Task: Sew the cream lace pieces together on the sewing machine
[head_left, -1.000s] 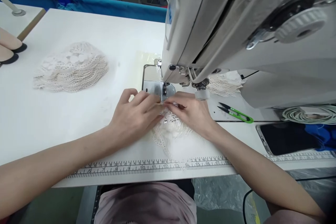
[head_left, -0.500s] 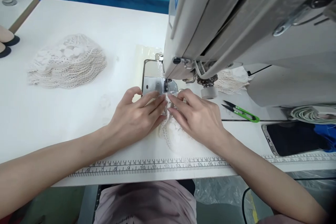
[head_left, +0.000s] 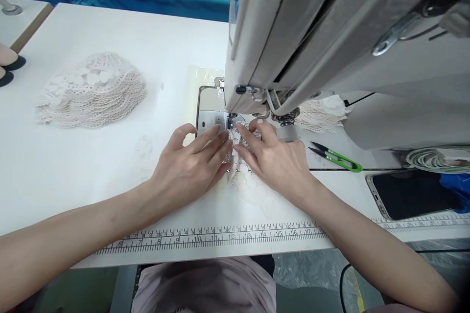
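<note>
A white lace piece [head_left: 242,183] lies beneath the presser foot [head_left: 231,120] of a sewing machine [head_left: 264,54], its near end spreading over the table. My left hand [head_left: 191,159] rests with outstretched fingers, their tips on the left edge of the lace beside the metal needle plate [head_left: 211,118]. From the other side, my right hand [head_left: 277,156] holds the lace between thumb and fingers, index fingertip close to the foot. Gathered folds of lace show between the two hands. What lies under my right palm is hidden.
A stack of lace pieces [head_left: 91,90] sits on the left of the table, and more lace [head_left: 323,113] behind the machine head. Green thread snips [head_left: 338,158], a phone [head_left: 414,194] and a coil [head_left: 436,159] are to the right. A ruler strip [head_left: 220,238] runs along the front edge.
The lace has moved slightly toward the foot and looks more bunched between my hands. My right fingers have shifted a little on it. The whole view has tilted slightly.
</note>
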`<action>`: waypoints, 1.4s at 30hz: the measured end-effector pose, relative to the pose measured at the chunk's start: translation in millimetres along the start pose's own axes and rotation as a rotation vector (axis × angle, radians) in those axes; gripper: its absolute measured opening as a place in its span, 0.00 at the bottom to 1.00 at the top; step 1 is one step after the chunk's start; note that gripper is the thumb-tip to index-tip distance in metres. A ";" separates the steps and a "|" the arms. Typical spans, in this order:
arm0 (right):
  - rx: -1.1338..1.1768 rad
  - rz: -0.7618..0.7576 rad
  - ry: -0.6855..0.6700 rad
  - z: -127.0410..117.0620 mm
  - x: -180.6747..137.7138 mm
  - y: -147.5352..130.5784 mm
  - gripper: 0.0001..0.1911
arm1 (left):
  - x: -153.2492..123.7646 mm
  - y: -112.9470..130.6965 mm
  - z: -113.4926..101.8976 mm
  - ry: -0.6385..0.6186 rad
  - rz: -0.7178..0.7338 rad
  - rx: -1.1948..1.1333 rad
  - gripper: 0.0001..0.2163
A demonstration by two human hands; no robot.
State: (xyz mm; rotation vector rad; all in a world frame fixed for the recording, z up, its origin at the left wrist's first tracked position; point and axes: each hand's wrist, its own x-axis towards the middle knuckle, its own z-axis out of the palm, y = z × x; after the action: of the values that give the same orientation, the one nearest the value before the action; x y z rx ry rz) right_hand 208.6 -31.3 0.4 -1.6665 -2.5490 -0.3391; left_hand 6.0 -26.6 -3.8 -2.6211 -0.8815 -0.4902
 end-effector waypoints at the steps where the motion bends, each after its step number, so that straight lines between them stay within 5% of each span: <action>1: -0.002 0.000 -0.001 0.0 0.5 0.0 0.24 | 0.5 0.0 0.4 -0.005 -0.003 -0.002 0.12; 19: 0.003 0.023 -0.036 1.9 1.5 -0.4 0.25 | 1.7 5.0 4.8 0.029 -0.065 -0.010 0.12; 34: -0.068 0.029 0.100 4.9 4.0 7.6 0.21 | 7.4 -3.4 6.0 -0.035 -0.133 -0.148 0.14; 38: 0.061 -0.060 0.146 -3.5 -1.7 13.7 0.19 | 6.3 -4.1 5.0 -0.021 -0.100 -0.102 0.14; 42: 0.248 -0.109 0.022 -10.8 -7.6 13.6 0.25 | 5.4 -8.2 4.8 -0.006 -0.070 -0.180 0.14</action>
State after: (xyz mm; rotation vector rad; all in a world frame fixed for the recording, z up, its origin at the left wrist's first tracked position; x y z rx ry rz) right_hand 223.5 -35.3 11.5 -1.4329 -2.5487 -0.0431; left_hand 5.9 -15.7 -4.2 -2.7611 -0.9757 -0.6056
